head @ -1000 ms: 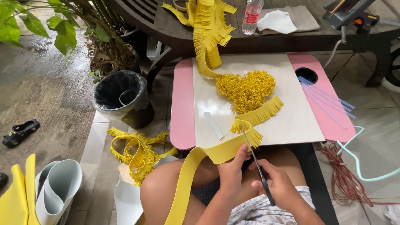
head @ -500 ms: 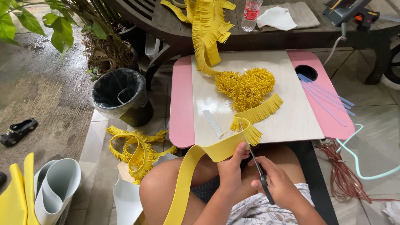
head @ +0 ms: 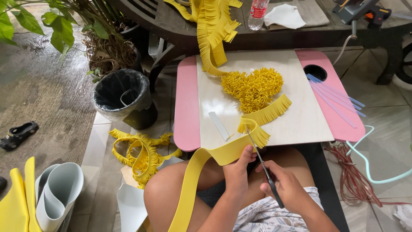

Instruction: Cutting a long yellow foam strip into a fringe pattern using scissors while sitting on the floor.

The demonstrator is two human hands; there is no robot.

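Observation:
My left hand [head: 237, 169] pinches a long yellow foam strip [head: 201, 165] near the front edge of a small lap table [head: 189, 107] with pink ends. My right hand [head: 288, 187] grips black-handled scissors [head: 262, 165], whose blades point up into the strip's edge. Past the blades the strip is cut into a fringe [head: 266, 116]. It curls up toward a heart-shaped mass of yellow fringe [head: 253, 88] on the pale tabletop.
A white scrap [head: 219, 125] lies on the table, thin purple sticks [head: 334, 96] on its right pink end. A black lined bin [head: 122, 96] stands left, fringed yellow strips [head: 137, 150] on the floor, grey and yellow foam rolls [head: 56, 195] bottom left, red cable [head: 354, 178] right.
The view has shifted slightly. My hands stay at the strip with the scissors working along its edge; the fringed part looks much the same.

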